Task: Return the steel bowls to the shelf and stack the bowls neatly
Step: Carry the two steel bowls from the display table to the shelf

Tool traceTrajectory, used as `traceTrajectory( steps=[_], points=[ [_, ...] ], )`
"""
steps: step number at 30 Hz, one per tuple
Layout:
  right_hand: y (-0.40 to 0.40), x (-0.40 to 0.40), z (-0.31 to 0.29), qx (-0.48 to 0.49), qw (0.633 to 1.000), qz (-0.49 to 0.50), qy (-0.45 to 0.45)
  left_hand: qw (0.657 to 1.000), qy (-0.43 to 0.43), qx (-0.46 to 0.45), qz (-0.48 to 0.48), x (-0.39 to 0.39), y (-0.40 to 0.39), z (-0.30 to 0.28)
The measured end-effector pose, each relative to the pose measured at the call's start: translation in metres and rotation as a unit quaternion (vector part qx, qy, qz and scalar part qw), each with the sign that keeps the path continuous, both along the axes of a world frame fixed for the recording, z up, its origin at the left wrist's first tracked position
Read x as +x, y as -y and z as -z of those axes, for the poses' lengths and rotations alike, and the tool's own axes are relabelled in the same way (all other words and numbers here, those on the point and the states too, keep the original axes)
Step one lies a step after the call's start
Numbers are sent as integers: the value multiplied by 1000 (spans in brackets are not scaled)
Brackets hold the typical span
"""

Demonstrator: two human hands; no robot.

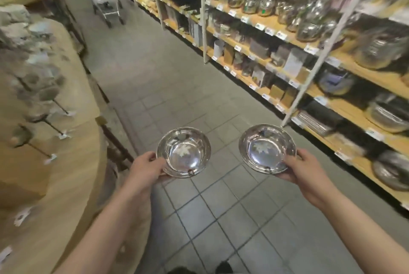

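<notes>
Two steel bowls ride upright above a tiled aisle floor (199,87), one per hand. At far left, a curved wooden display (73,163) crowds the walkway. The left hand (146,168) pinches the left bowl (183,153) at its near rim; the right hand (303,168) likewise grips the right bowl (266,148). Thin, rigid and polished, they look light but slippery, so the rim seems the surest hold. To the right, the shelf (345,105) of steelware stands near, its board edges and white uprights (321,56) leaving tight gaps.

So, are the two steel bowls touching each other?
Apart. The head view shows floor tiles plainly between the left bowl in the left hand and the right bowl in the right hand.
</notes>
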State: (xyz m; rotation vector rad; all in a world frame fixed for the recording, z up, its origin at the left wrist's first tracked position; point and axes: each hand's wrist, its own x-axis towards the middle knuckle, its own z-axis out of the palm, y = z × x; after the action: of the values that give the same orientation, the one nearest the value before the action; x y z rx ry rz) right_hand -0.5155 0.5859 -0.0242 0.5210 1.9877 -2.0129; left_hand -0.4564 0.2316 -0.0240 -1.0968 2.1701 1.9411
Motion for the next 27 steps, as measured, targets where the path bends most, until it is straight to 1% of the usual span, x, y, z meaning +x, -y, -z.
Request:
traceTrajectory(
  steps=[5, 11, 17, 21, 27],
  points=[
    [-37, -40, 7, 5, 999, 48, 3, 998, -2, 34, 51, -69, -32, 4],
    [-57, -109, 25, 2, 995, 94, 27, 996, 5, 41, 82, -168, -52, 17],
    [-57, -220, 41, 17, 993, 117, 23, 991, -2, 53, 127, -302, -57, 28],
    [-53, -301, 35, 20, 990, 134, 23, 990, 1, 59, 129, -398, -56, 20],
    [-53, -401, 22, 10, 987, 160, 27, 989, -3, 45, 143, -519, -59, 1]
  ],
)
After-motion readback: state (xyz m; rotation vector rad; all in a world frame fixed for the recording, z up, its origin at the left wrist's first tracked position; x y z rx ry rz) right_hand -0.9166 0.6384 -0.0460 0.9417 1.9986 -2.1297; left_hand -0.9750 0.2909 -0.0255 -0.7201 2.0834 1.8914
